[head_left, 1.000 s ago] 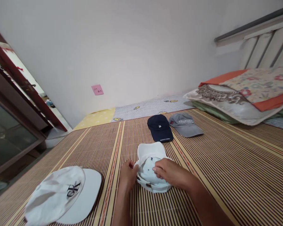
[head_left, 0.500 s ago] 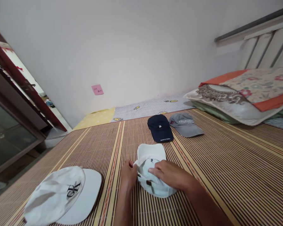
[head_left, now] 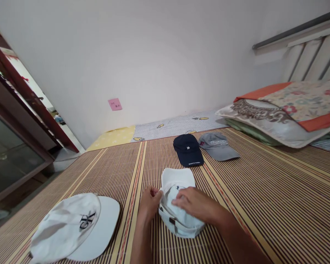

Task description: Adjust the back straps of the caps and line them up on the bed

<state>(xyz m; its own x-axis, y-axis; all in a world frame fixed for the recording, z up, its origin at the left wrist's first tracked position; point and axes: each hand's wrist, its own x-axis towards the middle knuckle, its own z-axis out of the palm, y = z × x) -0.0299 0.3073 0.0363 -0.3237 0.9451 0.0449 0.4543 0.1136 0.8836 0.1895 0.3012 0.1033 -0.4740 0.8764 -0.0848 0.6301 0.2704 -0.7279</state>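
A pale baseball cap (head_left: 178,176) lies on the striped bamboo mat, its brim pointing away from me and its crown folded inward. My left hand (head_left: 150,200) pinches the cap's left edge near the brim. Over the crown, my right hand (head_left: 194,201) rests with its fingers partly bent and apart, touching or just above the fabric; it does not grip the cap. The strap with a dark buckle faces me at the rear of the cap.
A white cap with black letters (head_left: 66,223) lies at the front left. Beyond my hands are a navy cap (head_left: 187,148) and a grey cap (head_left: 218,146), side by side. Pillows (head_left: 264,121) lie at the right, below a radiator (head_left: 313,58). A pink note (head_left: 114,104) is on the wall.
The rear of the pale cap's crown has moved toward me and opened a little wider. My left hand keeps its pinch; my right fingers have shifted slightly on the crown.
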